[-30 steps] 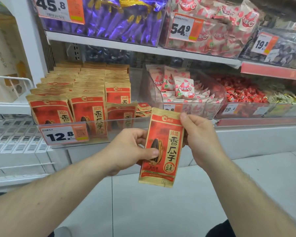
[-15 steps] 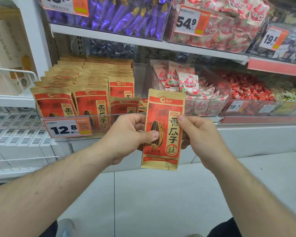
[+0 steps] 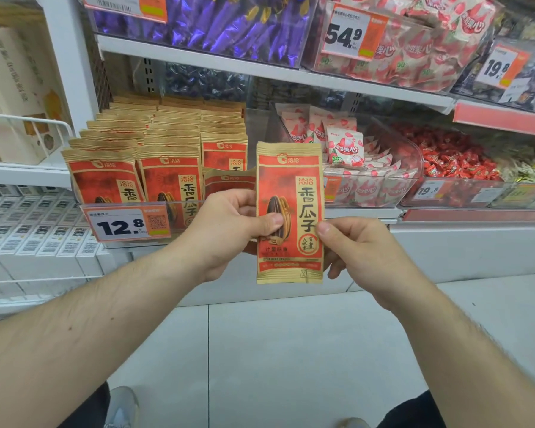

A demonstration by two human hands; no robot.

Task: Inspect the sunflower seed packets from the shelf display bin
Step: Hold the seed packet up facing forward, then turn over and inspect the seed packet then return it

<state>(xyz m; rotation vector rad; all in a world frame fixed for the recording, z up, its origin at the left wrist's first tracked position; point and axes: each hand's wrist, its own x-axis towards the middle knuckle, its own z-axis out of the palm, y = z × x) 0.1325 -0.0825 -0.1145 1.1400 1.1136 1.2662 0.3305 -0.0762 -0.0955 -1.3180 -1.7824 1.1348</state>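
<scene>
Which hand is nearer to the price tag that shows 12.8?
Left. The left hand holds the seed packet just right of the 12.8 price tag. The right hand grips the packet's other edge, farther right.

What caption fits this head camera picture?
Both hands, left hand and right hand, hold one sunflower seed packet upright before the display bin.

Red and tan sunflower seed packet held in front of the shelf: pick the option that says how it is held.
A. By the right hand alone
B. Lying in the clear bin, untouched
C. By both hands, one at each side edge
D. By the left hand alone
C: the left hand pinches the left edge of the red and tan sunflower seed packet and the right hand pinches its right edge, upright.
</scene>
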